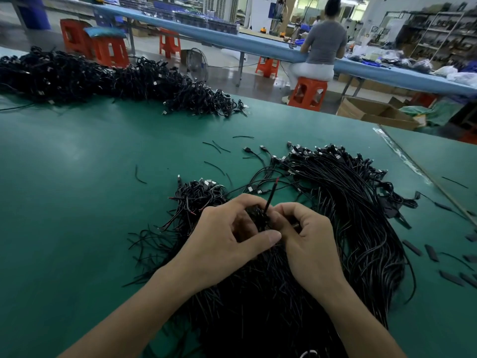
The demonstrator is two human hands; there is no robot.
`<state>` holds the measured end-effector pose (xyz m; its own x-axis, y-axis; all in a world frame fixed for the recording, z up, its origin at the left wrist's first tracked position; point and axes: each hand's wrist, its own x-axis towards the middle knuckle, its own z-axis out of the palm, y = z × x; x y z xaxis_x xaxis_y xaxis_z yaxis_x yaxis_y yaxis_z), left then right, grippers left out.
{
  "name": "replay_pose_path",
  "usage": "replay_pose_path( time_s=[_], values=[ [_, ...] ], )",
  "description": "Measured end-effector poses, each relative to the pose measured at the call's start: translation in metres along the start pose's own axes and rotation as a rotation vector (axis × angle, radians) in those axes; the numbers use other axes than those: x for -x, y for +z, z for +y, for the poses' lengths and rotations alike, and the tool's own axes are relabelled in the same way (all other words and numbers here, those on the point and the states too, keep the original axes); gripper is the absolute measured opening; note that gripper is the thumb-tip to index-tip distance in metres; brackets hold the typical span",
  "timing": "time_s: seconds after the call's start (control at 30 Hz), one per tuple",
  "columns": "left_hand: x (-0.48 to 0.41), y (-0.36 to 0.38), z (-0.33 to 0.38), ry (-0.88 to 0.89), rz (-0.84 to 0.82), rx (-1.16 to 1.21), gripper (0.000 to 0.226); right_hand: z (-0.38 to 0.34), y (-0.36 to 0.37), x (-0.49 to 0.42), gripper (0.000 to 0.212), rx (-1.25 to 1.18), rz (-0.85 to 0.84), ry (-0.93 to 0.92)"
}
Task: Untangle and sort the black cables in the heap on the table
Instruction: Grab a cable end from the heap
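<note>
The heap of black cables [361,215] sprawls in a glossy, stringy arc on the smooth green table [77,189], with silver plug ends along its far side. Over the heap's middle, the left hand [227,244] and right hand [309,241] both curl round a small knot of cables, pinching it. A red-tipped cable [271,195] sticks up between them. Right of the heap lie short flat black sleeves [431,251]. Far beyond it to the left sits a second pile [103,78], and further off are orange plastic stools [307,93], a blue bench [206,32], a seated person [322,47] and a cardboard box [374,112].

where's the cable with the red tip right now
In the head view, the red-tipped cable sticks up at centre, pinched between the left hand and right hand, over the near heap.
</note>
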<state>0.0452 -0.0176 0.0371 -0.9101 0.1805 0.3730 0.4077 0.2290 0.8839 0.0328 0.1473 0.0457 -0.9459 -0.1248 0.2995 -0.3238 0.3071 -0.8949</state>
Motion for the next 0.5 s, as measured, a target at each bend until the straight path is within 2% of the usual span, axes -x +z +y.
replay_pose_path(
  time_s=[0.07, 0.17, 0.2, 0.27, 0.37, 0.5],
  values=[
    [0.000, -0.001, 0.001, 0.024, 0.012, 0.044, 0.034, 0.002, 0.000, 0.001, 0.016, -0.036, 0.000, 0.019],
    [0.001, -0.001, 0.002, 0.071, 0.031, 0.055, 0.052, 0.004, 0.000, -0.001, 0.017, -0.101, 0.001, 0.071],
    [0.001, -0.001, 0.003, 0.071, 0.042, 0.010, 0.048, 0.004, 0.000, -0.002, 0.017, -0.153, -0.013, 0.096],
    [-0.001, 0.000, 0.001, 0.035, 0.053, -0.082, 0.027, 0.005, 0.001, -0.003, 0.018, -0.229, -0.032, 0.144],
    [-0.003, 0.002, -0.004, -0.017, 0.030, -0.129, 0.007, 0.009, 0.000, -0.005, 0.016, -0.179, -0.035, 0.155],
    [-0.013, 0.000, -0.010, -0.066, 0.081, -0.206, 0.020, 0.018, -0.005, -0.010, 0.009, -0.097, 0.005, 0.118]
  ],
)
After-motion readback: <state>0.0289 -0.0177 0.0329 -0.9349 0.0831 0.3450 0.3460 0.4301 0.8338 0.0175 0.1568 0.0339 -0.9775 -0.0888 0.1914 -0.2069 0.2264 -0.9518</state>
